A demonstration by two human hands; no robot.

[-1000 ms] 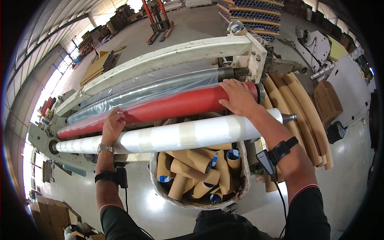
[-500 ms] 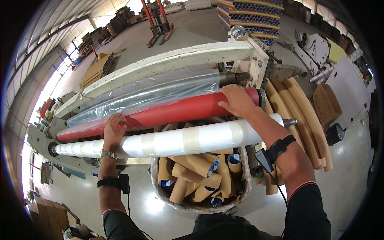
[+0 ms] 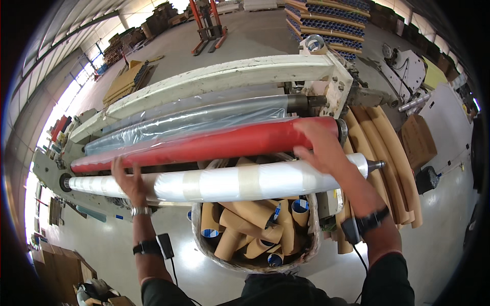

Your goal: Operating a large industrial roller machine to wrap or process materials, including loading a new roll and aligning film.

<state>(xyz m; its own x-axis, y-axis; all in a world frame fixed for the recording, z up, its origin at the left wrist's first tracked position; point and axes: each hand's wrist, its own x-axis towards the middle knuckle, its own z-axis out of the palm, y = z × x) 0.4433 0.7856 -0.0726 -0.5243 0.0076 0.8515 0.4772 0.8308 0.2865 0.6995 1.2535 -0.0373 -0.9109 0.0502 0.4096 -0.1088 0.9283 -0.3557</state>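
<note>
A long red roller runs across the machine, with clear plastic film lying over the rollers behind it. In front of it lies a long shaft wrapped in white film with pale bands. My left hand hangs over the left part of the white roll, fingers spread toward the red roller's near side; whether they touch it I cannot tell. Fingers apart and smeared by motion, my right hand is over the right end of the red roller. Neither hand holds anything.
A plastic-lined bin of brown cardboard tubes stands below the white roll, in front of me. Long cardboard tubes lean at the right. A white machine beam spans the far side, with a tape roll at its right end.
My left hand has shifted left and down along the rollers, its fingers spreading. My right hand has moved slightly right and down on the red roller. The whole view has shifted a little.
</note>
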